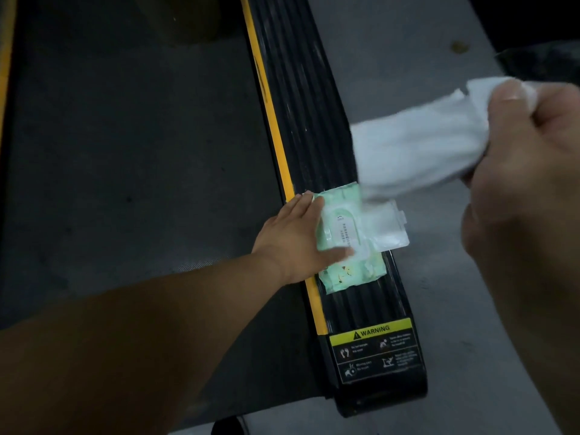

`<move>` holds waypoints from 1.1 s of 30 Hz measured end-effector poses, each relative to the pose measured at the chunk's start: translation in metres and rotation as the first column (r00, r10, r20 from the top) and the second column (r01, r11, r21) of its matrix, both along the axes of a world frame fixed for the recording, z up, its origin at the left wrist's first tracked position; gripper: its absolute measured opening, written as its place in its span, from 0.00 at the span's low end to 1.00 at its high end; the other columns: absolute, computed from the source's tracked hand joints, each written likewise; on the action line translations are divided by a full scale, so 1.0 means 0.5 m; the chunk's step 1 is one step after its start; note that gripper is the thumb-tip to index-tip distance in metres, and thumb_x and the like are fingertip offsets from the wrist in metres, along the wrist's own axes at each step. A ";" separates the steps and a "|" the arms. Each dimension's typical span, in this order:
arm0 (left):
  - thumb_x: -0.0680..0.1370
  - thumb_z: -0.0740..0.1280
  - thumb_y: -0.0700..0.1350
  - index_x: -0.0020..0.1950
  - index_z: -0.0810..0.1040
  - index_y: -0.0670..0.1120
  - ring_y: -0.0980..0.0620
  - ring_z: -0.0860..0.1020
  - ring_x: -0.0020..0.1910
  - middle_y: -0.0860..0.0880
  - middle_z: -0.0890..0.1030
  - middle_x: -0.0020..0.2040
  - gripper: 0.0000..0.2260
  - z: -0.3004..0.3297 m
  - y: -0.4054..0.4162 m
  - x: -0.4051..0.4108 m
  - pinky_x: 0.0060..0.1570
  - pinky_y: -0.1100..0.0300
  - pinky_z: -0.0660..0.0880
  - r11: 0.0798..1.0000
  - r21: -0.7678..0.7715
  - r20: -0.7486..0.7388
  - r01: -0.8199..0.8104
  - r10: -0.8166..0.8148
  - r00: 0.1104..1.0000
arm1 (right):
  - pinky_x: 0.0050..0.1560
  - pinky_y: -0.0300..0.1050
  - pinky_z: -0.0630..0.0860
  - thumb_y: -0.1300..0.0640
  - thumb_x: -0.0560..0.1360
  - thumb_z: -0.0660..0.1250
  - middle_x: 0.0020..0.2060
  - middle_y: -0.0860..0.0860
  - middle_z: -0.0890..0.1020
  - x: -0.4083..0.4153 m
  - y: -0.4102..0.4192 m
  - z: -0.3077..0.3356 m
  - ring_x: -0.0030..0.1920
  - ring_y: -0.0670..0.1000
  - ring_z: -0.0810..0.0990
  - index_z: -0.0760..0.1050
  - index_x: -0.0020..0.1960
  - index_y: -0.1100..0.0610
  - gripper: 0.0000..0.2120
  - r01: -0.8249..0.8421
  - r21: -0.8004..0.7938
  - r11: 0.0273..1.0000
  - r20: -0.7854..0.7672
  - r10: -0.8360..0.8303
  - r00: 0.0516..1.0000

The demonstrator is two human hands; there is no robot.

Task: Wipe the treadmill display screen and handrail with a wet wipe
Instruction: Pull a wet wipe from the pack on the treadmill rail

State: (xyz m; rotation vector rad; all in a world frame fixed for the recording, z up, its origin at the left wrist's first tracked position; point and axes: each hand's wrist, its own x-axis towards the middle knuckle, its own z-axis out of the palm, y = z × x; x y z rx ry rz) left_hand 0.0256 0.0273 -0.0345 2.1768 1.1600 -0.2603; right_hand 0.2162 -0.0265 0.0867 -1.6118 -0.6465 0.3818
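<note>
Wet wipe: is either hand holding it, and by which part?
The right hand grips the wet wipe by its upper end. The left hand lies flat on the pack.

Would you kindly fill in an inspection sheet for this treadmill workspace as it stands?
Surface: ribbed black side rail with yellow edge and warning label.
Job's things: green wipe pack on the rail, flap open; white wet wipe above it.
Clutter: nothing seen.
Hands: left hand presses the pack flat; right hand grips the wipe.
Cables: nothing seen.
Surroundings: dark belt, grey floor.
</note>
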 end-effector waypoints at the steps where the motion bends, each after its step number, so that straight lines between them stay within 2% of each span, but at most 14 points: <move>1: 0.77 0.61 0.72 0.83 0.52 0.50 0.52 0.47 0.82 0.51 0.51 0.85 0.43 0.002 0.000 0.005 0.79 0.45 0.55 0.999 0.002 0.042 -0.050 0.050 0.998 | 0.44 0.52 0.81 0.51 0.82 0.62 0.48 0.69 0.81 0.008 -0.008 -0.011 0.43 0.61 0.81 0.74 0.55 0.67 0.17 0.017 -0.025 1.000 0.044 -0.016 0.999; 3: 0.80 0.59 0.68 0.79 0.63 0.49 0.49 0.57 0.80 0.49 0.64 0.80 0.34 0.001 0.004 0.021 0.76 0.44 0.62 0.988 0.039 0.108 -0.148 0.143 0.984 | 0.39 0.43 0.74 0.51 0.81 0.62 0.41 0.63 0.77 0.022 -0.023 -0.050 0.37 0.54 0.75 0.74 0.49 0.63 0.13 0.055 -0.148 0.987 0.168 -0.030 0.985; 5: 0.81 0.62 0.64 0.73 0.69 0.50 0.47 0.64 0.74 0.49 0.73 0.72 0.26 0.001 0.011 0.036 0.69 0.45 0.69 0.974 0.078 0.116 -0.215 0.205 0.972 | 0.40 0.43 0.69 0.51 0.80 0.62 0.39 0.59 0.76 0.026 -0.037 -0.105 0.39 0.53 0.74 0.75 0.46 0.62 0.14 0.028 -0.395 0.918 0.192 0.053 0.980; 9: 0.78 0.69 0.60 0.65 0.73 0.51 0.46 0.69 0.66 0.49 0.76 0.63 0.21 -0.003 0.023 0.055 0.62 0.45 0.73 0.956 0.113 0.079 -0.272 0.264 0.961 | 0.50 0.60 0.81 0.54 0.78 0.67 0.42 0.62 0.83 0.032 -0.071 -0.193 0.46 0.65 0.83 0.79 0.41 0.61 0.12 -0.152 -0.701 0.696 -0.134 0.080 0.988; 12: 0.75 0.72 0.60 0.62 0.72 0.51 0.46 0.70 0.65 0.48 0.75 0.62 0.22 -0.003 0.026 0.068 0.60 0.45 0.74 0.944 0.130 0.045 -0.303 0.300 0.953 | 0.51 0.57 0.80 0.53 0.78 0.69 0.45 0.62 0.85 0.036 -0.078 -0.204 0.47 0.62 0.83 0.83 0.46 0.60 0.10 -0.249 -0.746 0.618 -0.248 0.089 0.965; 16: 0.78 0.68 0.58 0.65 0.71 0.50 0.47 0.69 0.66 0.49 0.75 0.62 0.20 -0.003 0.018 0.059 0.61 0.46 0.73 0.948 0.131 0.076 -0.290 0.282 0.956 | 0.42 0.47 0.75 0.53 0.78 0.70 0.45 0.62 0.85 0.024 -0.082 -0.159 0.41 0.57 0.82 0.83 0.45 0.58 0.09 -0.349 -0.691 0.633 -0.322 0.163 0.933; 19: 0.82 0.63 0.54 0.72 0.71 0.51 0.48 0.66 0.71 0.49 0.75 0.68 0.19 -0.006 0.004 0.030 0.67 0.47 0.70 0.957 0.072 0.151 -0.280 0.267 0.952 | 0.45 0.42 0.72 0.51 0.80 0.67 0.47 0.47 0.86 -0.015 -0.092 -0.113 0.48 0.48 0.82 0.85 0.50 0.49 0.07 -0.456 -0.627 0.631 -0.260 0.382 0.887; 21: 0.84 0.60 0.52 0.75 0.70 0.52 0.50 0.64 0.74 0.51 0.73 0.73 0.19 -0.011 0.002 0.013 0.72 0.49 0.66 0.961 0.060 0.178 -0.270 0.255 0.950 | 0.55 0.41 0.71 0.48 0.80 0.65 0.59 0.41 0.83 -0.051 -0.091 -0.104 0.56 0.43 0.79 0.81 0.62 0.46 0.12 -0.516 -0.672 0.532 -0.162 0.573 0.803; 23: 0.86 0.58 0.50 0.76 0.71 0.52 0.51 0.63 0.75 0.52 0.73 0.74 0.18 -0.012 0.003 0.006 0.74 0.53 0.64 0.962 0.058 0.204 -0.265 0.248 0.947 | 0.64 0.45 0.71 0.45 0.81 0.62 0.68 0.44 0.78 -0.080 -0.087 -0.119 0.64 0.46 0.76 0.73 0.71 0.45 0.19 -0.499 -0.783 0.371 -0.122 0.695 0.709; 26: 0.86 0.56 0.46 0.76 0.71 0.51 0.50 0.63 0.75 0.52 0.73 0.75 0.18 -0.016 0.005 0.002 0.75 0.53 0.63 0.966 0.074 0.219 -0.248 0.227 0.949 | 0.58 0.50 0.78 0.44 0.82 0.58 0.62 0.49 0.81 -0.106 -0.086 -0.159 0.58 0.53 0.79 0.63 0.77 0.40 0.23 -0.354 -0.903 0.244 -0.037 0.777 0.629; 28: 0.86 0.56 0.46 0.77 0.71 0.50 0.50 0.63 0.75 0.51 0.72 0.75 0.18 -0.020 0.005 0.000 0.74 0.50 0.64 0.971 0.086 0.208 -0.223 0.202 0.957 | 0.51 0.51 0.79 0.46 0.82 0.57 0.53 0.51 0.83 -0.111 -0.086 -0.181 0.50 0.53 0.79 0.61 0.77 0.39 0.24 -0.287 -0.931 0.225 0.011 0.804 0.594; 30: 0.86 0.56 0.47 0.77 0.70 0.51 0.50 0.62 0.76 0.51 0.72 0.76 0.19 -0.018 0.002 0.000 0.75 0.51 0.63 0.973 0.062 0.194 -0.222 0.207 0.959 | 0.55 0.52 0.79 0.48 0.82 0.58 0.54 0.51 0.83 -0.108 -0.084 -0.187 0.50 0.52 0.79 0.64 0.76 0.40 0.23 -0.351 -0.906 0.237 -0.041 0.776 0.629; 31: 0.86 0.56 0.49 0.77 0.69 0.51 0.50 0.62 0.76 0.51 0.71 0.76 0.19 -0.008 -0.001 0.003 0.75 0.52 0.62 0.968 0.041 0.199 -0.247 0.234 0.952 | 0.59 0.53 0.78 0.49 0.82 0.60 0.58 0.50 0.83 -0.102 -0.085 -0.186 0.53 0.51 0.79 0.69 0.74 0.43 0.20 -0.432 -0.847 0.310 -0.100 0.705 0.703; 33: 0.85 0.55 0.57 0.76 0.70 0.53 0.50 0.64 0.75 0.52 0.72 0.75 0.21 0.015 -0.015 0.009 0.74 0.52 0.63 0.937 -0.008 0.247 -0.350 0.341 0.907 | 0.64 0.56 0.77 0.55 0.81 0.65 0.58 0.51 0.84 -0.082 -0.083 -0.177 0.57 0.52 0.81 0.80 0.64 0.50 0.13 -0.485 -0.649 0.587 -0.236 0.451 0.861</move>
